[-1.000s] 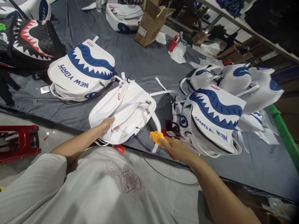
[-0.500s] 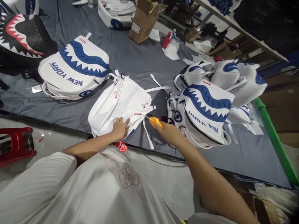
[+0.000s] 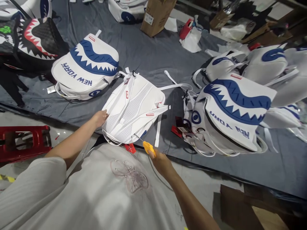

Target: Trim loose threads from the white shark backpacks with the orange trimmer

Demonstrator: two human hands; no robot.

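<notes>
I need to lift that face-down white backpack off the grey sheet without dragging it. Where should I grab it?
Probably by the top carry loop at the far end of the white backpack. It stands free of the body, where the two shoulder straps meet, so come from the far side and hook under it. The left hand touches the near-left edge; the right hand holds a yellow tool.

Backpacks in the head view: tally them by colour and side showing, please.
White, blue shark mouth up: 2, beside the left hand and on the right pile
White, back panel up: 1
Black, red shark mouth: 1
Total clearly countable: 4; others partly hidden.
</notes>
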